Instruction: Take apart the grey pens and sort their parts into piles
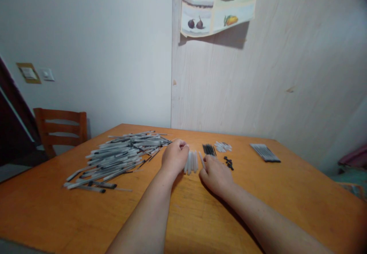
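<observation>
Pale barrels (189, 163) lie side by side in a short row at the middle of the table, between my two hands. Behind everything rises the wall, plain white (100, 55) to the left and a light wood-grain panel (215, 85) to the right. Against it sits the orange-brown wooden table (183, 223), and past its far left side I see a slatted chair (63, 127). High on the panel hangs a curling sheet of fruit paintings (219, 5). Across the left of the table sprawls a big, untidy heap of slim grey-white tubes (123, 156), many with black ends, pointing mostly left to right. My left hand (175, 156) is at the left end of the row, fingers curled narrowly; I cannot tell whether they grip anything. My right hand (215, 171), just right of the row, pinches a single pale tube (202, 160) that slants away from me. Toward the far right rests a neat flat set of tubes (264, 152), their dark ends facing near. Just beyond my right hand is a bundle of thin black rods (209, 149), with a little cluster of whitish pieces (222, 147) to its right. Smallest are the stubby black bits (229, 162), scattered nearer, beside my right hand.
</observation>
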A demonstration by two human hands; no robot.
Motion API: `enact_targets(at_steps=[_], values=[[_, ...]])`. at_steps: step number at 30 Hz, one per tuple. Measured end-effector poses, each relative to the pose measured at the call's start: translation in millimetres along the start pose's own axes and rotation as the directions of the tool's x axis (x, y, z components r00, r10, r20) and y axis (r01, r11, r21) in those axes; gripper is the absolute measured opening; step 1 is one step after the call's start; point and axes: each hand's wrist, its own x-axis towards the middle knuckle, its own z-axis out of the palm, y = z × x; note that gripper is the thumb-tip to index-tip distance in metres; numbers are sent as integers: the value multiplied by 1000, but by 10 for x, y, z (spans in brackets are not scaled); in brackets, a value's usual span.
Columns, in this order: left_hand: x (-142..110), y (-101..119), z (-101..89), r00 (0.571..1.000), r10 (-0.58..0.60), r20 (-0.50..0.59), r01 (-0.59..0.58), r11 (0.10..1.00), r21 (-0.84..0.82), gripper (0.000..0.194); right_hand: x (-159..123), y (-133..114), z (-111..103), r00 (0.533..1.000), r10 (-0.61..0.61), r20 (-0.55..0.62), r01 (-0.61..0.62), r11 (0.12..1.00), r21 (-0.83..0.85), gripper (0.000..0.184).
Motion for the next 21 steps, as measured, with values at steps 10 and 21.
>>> enact_targets(at_steps=[10,21], values=[[-25,59,4,1000,20,4,-20,999,-43,20,38,11,-12,997,65,39,-59,988,-146,29],[-30,98,18,1000,19,5,-19,999,-39,17,65,16,-28,990,114,83,-99,981,-166,35]])
